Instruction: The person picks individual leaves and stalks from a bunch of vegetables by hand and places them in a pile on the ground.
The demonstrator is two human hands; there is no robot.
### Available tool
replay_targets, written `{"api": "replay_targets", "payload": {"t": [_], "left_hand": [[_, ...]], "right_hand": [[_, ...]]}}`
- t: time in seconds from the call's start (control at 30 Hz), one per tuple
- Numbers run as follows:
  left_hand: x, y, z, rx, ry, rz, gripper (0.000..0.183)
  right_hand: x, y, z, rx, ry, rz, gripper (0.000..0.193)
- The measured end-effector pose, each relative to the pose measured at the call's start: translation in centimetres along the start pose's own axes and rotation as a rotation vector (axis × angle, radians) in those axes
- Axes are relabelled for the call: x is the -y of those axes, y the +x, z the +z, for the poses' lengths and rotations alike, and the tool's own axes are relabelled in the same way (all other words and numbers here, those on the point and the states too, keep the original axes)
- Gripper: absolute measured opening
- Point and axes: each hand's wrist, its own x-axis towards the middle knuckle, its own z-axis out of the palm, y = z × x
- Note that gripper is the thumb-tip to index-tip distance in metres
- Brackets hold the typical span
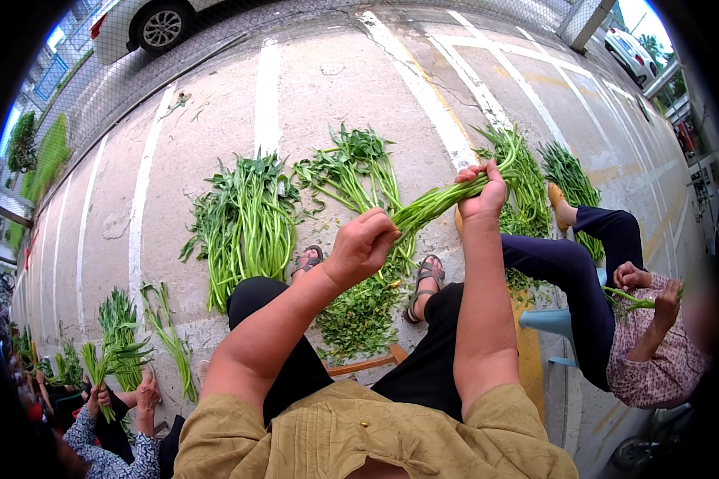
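Note:
My right hand (pixel 484 191) is raised and wrapped around a bundle of water spinach (pixel 435 209), whose long green stems slant down toward my other hand. Closed in a pinch, my left hand (pixel 363 249) is beside the lower stem ends; whatever its fingertips grip is hidden. A large pile of water spinach (pixel 252 227) lies on the ground at front left. Beyond my hands, a smaller pile (pixel 361 164) is spread with its leaves pointing away. Torn leaves and trimmings (pixel 359 319) are heaped between my sandalled feet.
At right, a person in a patterned shirt (pixel 651 351) holds stems beside a blue stool (pixel 553 323), near more water spinach (pixel 527 188). At lower left, another person's hands (pixel 100 399) hold a bunch. A wire fence (pixel 96 112) and parked car (pixel 164 28) stand beyond.

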Motion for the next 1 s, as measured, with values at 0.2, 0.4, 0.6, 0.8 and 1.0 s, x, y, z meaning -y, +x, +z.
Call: {"api": "replay_targets", "payload": {"t": [0.2, 0.4, 0.6, 0.8, 1.0], "left_hand": [[0.9, -0.8, 0.6, 0.32, -0.069, 0.123, 0.022], [-0.3, -0.4, 0.4, 0.12, 0.081, -0.041, 0.029], [0.4, -0.1, 0.6, 0.053, 0.055, -0.049, 0.017], [1.4, -0.2, 0.6, 0.066, 0.007, -0.001, 0.006], [0.7, 0.0, 0.2, 0.106, 0.001, -0.129, 0.007]], "right_hand": [[1.0, 0.2, -0.5, 0.065, 0.079, 0.033, 0.031], [0.1, -0.3, 0.2, 0.104, 0.023, 0.051, 0.031], [-1.1, -0.6, 0.4, 0.148, -0.038, 0.094, 0.03], [-1.4, -1.0, 0.8, 0.191, -0.073, 0.104, 0.027], [-1.2, -1.0, 0.8, 0.21, -0.095, 0.113, 0.028]]}}
